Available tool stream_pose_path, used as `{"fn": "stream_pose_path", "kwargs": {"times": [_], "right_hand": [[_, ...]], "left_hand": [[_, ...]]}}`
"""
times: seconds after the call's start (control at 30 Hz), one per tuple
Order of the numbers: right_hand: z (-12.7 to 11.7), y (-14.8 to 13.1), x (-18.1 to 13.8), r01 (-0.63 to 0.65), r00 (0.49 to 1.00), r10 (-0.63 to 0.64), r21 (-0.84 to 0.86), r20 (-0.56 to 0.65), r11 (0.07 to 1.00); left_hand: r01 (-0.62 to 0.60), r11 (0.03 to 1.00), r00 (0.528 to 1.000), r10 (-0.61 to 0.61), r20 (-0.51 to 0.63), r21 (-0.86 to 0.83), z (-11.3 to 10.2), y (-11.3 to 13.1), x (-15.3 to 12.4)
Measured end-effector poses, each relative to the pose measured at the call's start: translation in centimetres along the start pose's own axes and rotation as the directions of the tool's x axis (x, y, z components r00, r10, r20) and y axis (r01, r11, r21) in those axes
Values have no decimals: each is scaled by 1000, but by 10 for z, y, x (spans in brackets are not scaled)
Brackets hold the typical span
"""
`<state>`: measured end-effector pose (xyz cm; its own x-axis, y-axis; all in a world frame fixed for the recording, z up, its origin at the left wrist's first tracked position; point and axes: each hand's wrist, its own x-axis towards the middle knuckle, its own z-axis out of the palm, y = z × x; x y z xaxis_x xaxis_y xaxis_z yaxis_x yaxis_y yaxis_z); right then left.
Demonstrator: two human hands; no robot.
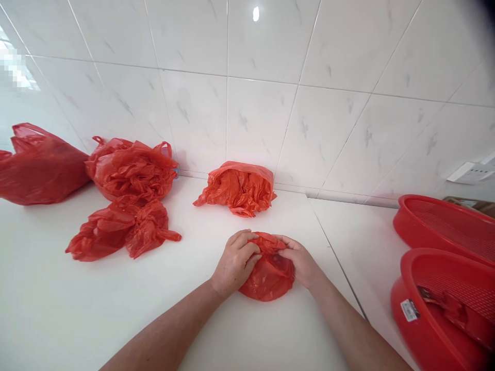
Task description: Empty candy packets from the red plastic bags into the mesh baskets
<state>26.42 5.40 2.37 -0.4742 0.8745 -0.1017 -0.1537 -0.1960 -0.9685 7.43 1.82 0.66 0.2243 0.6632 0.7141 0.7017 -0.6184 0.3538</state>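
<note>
A thin red plastic bag (268,281), bunched into a rounded bundle, rests on the white table between my hands. My left hand (237,263) grips its upper left side with curled fingers. On the other side, my right hand (299,260) pinches the gathered top edge between thumb and fingers. What the bag holds, if anything, cannot be made out through the film. Behind it, against the wall, lies an open red bag (242,188) stuffed with crumpled red plastic bags.
To the left are crumpled red bags (124,226), a large bag full of bags (131,172) and another full red bag (42,165). Red plastic baskets (410,283) stand at the right, past a table seam (340,257). A tiled wall (263,118) bounds the back.
</note>
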Motion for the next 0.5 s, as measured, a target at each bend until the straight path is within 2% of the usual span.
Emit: {"fn": "stream_pose_path", "kwargs": {"times": [0.1,0.17,0.23,0.27,0.33,0.4,0.43,0.5], "right_hand": [[-7,-3,0,32,999,-29,216,-18,976],[-16,-2,3,57,993,-38,176,-110,983],[-30,1,9,80,967,-87,-39,-241,996],[-37,3,12,87,938,-142,-183,-317,979],[-53,7,20,62,847,-282,-442,-452,895],[-67,11,25,-2,775,-367,-582,-515,813],[-72,13,27,-30,766,-378,-616,-520,787],[-77,19,29,-62,785,-370,-657,-497,751]], "left_hand": [[38,999,999,-37,-8,23,-3,-1,1],[41,999,999,-41,-3,30,-7,-3,2],[22,999,1000,-22,-9,40,-13,-8,4],[11,999,1000,-10,-23,52,-16,-11,4],[4,996,998,2,-66,88,-23,-20,6],[22,993,995,-10,-103,118,-27,-27,7],[38,992,993,-24,-113,122,-28,-30,7],[68,992,991,-56,-118,106,-28,-33,7]]}}
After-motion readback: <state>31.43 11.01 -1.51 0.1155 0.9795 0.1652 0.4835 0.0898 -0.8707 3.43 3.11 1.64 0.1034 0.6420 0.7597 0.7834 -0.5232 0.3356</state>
